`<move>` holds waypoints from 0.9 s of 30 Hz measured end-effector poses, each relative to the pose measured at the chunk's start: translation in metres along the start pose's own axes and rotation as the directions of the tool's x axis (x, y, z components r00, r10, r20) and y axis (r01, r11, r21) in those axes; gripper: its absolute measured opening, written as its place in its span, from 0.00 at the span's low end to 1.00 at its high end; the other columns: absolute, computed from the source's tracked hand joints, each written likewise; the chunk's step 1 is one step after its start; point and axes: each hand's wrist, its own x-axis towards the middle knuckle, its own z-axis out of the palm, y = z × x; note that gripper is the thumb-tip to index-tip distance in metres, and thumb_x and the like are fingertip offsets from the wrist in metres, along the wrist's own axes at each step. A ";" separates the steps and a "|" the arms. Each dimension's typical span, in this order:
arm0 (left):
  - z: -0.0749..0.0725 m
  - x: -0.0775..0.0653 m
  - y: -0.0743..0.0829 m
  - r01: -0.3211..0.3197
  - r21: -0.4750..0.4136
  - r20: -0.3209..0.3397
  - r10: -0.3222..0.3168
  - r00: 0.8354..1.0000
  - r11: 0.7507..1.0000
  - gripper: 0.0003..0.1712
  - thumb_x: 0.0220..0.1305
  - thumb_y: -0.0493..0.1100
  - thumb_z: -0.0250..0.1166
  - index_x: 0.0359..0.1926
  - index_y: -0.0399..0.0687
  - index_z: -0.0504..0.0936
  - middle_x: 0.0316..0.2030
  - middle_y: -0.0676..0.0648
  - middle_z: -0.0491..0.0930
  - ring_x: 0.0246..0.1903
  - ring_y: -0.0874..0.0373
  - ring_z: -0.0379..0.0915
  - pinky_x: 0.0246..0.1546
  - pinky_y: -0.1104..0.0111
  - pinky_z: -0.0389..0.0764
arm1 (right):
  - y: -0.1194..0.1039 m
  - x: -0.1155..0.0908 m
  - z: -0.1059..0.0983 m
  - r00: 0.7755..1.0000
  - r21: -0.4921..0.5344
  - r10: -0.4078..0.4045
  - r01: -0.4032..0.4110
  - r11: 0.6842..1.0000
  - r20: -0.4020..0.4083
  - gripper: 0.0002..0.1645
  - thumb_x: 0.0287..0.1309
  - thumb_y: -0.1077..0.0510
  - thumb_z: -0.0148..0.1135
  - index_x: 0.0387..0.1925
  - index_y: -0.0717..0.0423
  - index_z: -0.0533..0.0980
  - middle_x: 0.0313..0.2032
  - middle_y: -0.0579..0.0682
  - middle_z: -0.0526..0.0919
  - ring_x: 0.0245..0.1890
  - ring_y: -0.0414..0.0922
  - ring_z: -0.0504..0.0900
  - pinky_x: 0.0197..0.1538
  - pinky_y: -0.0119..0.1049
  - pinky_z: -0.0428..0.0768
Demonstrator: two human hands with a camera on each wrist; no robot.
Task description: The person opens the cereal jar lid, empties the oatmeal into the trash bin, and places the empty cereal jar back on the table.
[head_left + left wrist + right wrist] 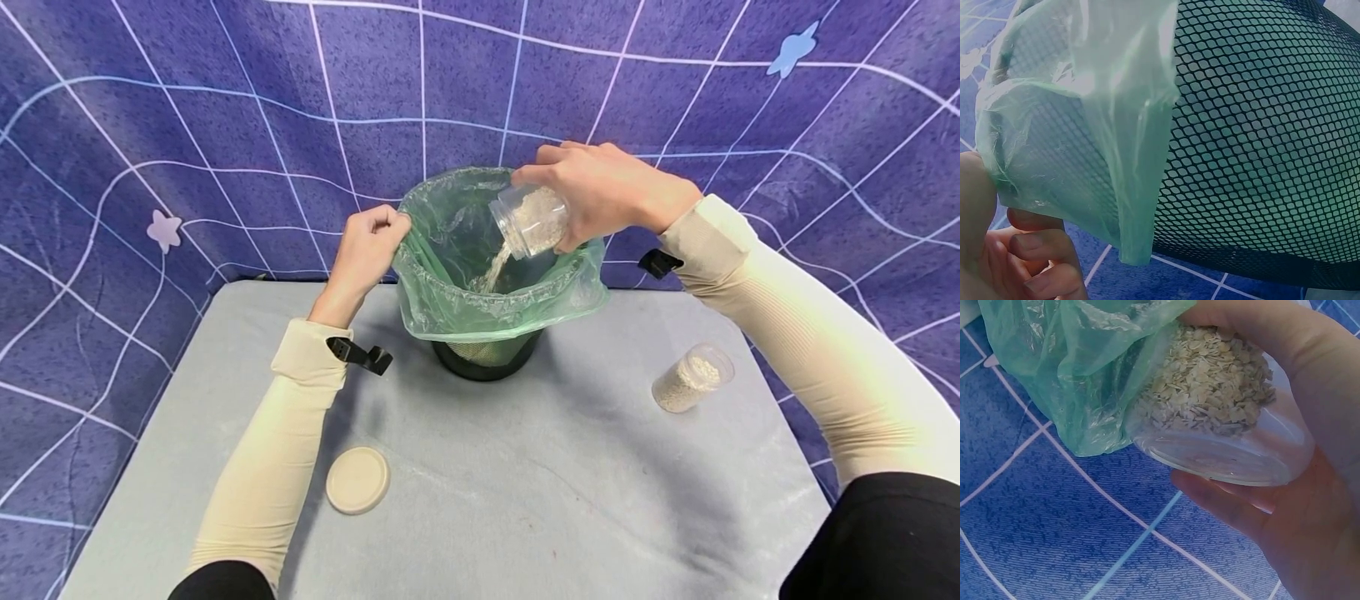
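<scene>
Flakes' landing spot: can't see it, the near rim and folds of the green bag (495, 315) block the bottom of the mesh bin (484, 365). Bag covers most of the bin wall in head view; only the lower mesh and dark base show. Left wrist view has more mesh, but the bin's top is cut off.

Right hand (603, 190) is wrapped round a clear jar (538, 218), tipped mouth down-left over the bag opening. Oat-like flakes (492, 273) stream out. Jar sits between thumb and fingers; in head view the hand covers its base end. Right wrist view shows the base, but the mouth end is lost behind green plastic.

Left hand (367, 246) pinches the bag's edge at the left rim, plastic between thumb and index, other fingers curled beneath. Thumb partly out of frame in left wrist view.

Second jar (687, 381), part-filled, stands upright on the table (517, 467), right side. Cream disc (357, 480) lies flat near the left forearm. Both upper arms cut off.
</scene>
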 end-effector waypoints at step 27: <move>0.000 0.000 0.001 0.020 0.025 -0.007 -0.020 1.000 0.999 0.14 0.68 0.44 0.61 0.22 0.53 0.78 0.20 0.59 0.72 0.31 0.58 0.68 0.39 0.67 0.68 | -0.002 -0.003 -0.001 1.000 -0.005 -0.003 0.003 1.000 -0.028 0.59 0.39 0.50 0.89 0.75 0.42 0.71 0.59 0.56 0.77 0.60 0.61 0.76 0.53 0.70 0.80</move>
